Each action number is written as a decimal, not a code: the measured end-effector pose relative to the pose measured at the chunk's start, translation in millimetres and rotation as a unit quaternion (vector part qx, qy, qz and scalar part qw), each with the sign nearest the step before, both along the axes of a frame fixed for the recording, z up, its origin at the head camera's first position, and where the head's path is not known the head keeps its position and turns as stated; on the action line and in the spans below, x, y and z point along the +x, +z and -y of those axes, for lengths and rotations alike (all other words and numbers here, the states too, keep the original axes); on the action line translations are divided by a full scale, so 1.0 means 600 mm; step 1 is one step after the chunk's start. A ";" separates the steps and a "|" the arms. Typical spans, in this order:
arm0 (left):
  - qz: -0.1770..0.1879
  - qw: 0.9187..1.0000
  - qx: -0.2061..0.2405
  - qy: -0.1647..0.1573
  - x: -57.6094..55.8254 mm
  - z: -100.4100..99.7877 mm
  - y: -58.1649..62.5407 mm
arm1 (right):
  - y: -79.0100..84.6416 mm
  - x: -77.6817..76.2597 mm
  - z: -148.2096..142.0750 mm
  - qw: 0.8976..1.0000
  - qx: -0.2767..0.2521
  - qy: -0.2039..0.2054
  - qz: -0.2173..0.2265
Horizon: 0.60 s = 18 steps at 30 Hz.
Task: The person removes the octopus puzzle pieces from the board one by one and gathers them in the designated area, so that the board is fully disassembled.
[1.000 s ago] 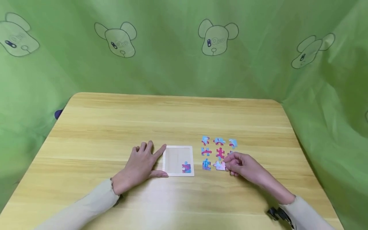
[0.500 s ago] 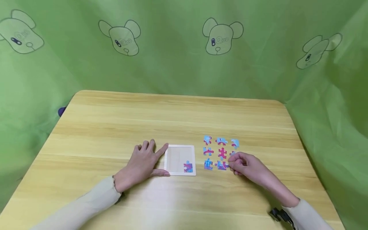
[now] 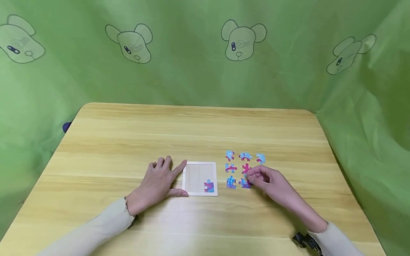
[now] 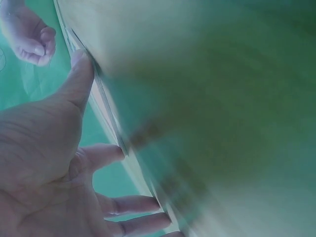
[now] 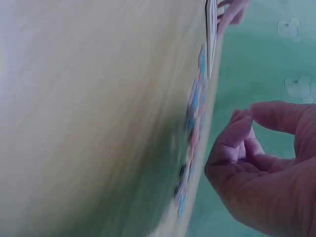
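My left hand [image 3: 157, 181] lies at the left side of a small wooden puzzle tray [image 3: 215, 177]. Its thumb and index finger are spread and touch the tray's corners. One pink and blue jigsaw piece [image 3: 209, 186] sits in the tray's lower right corner. To the right, my right hand [image 3: 269, 179] hovers over loose jigsaw pieces, thumb and index fingertips together. No piece shows between them in the right wrist view. The fingers partly cover a red piece [image 3: 246, 168] and a purple-blue piece [image 3: 245, 183]. Anything under the palm is hidden.
The remaining loose pieces lie in rows, among them a blue piece [image 3: 231, 182] and a light blue one [image 3: 261, 158]. All rest on a wooden table [image 3: 160, 135]. Green cloth [image 3: 185, 78] with printed animal heads hangs behind and beside it.
The purple-blue piece looked pale and tilted at the right fingertips a second ago and now lies darker on the table. My right hand has shifted slightly up and left. The left hand stays put.
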<state>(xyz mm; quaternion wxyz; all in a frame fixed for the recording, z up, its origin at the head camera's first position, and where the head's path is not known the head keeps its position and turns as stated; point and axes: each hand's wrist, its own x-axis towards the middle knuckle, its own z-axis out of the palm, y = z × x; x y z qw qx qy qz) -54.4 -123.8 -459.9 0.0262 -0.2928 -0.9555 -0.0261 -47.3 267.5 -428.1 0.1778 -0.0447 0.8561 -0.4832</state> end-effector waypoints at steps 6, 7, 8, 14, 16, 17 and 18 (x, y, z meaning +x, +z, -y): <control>0.008 1.000 -0.005 0.002 -0.001 0.000 0.000 | 0.003 -0.004 0.053 0.999 -0.038 0.024 -0.003; 0.009 1.000 -0.005 0.003 -0.001 0.000 0.000 | 0.003 -0.005 0.063 0.999 -0.042 0.031 -0.003; 0.012 1.000 -0.004 0.004 -0.002 0.000 0.001 | 0.003 -0.007 0.073 0.998 -0.046 0.040 -0.004; 0.019 1.000 0.000 0.003 -0.003 -0.002 0.001 | -0.004 -0.018 0.123 0.994 -0.033 0.103 -0.014; 0.016 1.000 -0.002 0.003 -0.003 -0.002 0.000 | -0.009 -0.023 0.134 0.991 -0.019 0.129 -0.015; 0.014 1.000 -0.003 0.004 -0.003 -0.002 0.000 | -0.013 -0.025 0.139 0.990 -0.012 0.142 -0.015; 0.012 1.000 -0.004 0.004 -0.002 -0.001 0.001 | -0.016 -0.028 0.143 0.988 -0.003 0.152 -0.017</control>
